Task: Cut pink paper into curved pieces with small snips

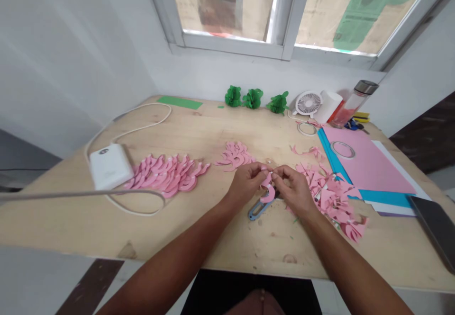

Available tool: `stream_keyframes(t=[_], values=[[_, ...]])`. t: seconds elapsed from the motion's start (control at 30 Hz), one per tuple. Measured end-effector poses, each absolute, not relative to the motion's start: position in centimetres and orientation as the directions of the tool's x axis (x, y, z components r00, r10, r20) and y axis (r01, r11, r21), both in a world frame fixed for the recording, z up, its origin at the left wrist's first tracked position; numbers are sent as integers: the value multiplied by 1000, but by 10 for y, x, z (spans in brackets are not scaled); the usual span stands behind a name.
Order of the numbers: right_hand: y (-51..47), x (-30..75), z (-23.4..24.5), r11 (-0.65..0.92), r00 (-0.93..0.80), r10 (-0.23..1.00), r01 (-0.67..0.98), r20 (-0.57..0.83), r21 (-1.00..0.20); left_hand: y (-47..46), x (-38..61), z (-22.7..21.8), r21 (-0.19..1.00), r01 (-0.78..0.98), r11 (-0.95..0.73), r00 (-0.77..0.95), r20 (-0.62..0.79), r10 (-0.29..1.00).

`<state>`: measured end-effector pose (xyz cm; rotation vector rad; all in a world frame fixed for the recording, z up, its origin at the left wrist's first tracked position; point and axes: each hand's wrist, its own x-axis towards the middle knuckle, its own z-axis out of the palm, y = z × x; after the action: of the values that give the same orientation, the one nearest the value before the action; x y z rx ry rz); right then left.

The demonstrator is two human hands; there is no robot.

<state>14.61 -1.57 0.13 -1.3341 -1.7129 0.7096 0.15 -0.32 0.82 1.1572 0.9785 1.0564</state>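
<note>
Head camera shows the left hand [250, 176] and the right hand [293, 186] close together above the counter [227, 248], with the fingers of both pinched on a curved pink paper [270, 193]. Under this paper lies a blue cutter [263, 206]. Pink scraps [336, 199] are beside the right hand.

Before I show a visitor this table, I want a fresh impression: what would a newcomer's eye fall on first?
Probably the left hand and right hand, meeting at a curved pink piece near the middle of the table. Next, perhaps, the layered pink strips to their left and the jumbled pink scraps to their right. Three ruffled green clusters at the back edge stand out too.
</note>
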Motion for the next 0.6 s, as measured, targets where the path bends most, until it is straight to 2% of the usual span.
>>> stream_keyframes(t=[0.37, 0.6], values=[[-15, 145, -2, 223, -90, 975, 381, 204, -897, -3, 2, 5, 984, -148, 104, 226, -69, 972], [-16, 145, -2, 210, -57, 977, 368, 204, -906, -3, 2, 6, 987, -134, 91, 236, -57, 970]])
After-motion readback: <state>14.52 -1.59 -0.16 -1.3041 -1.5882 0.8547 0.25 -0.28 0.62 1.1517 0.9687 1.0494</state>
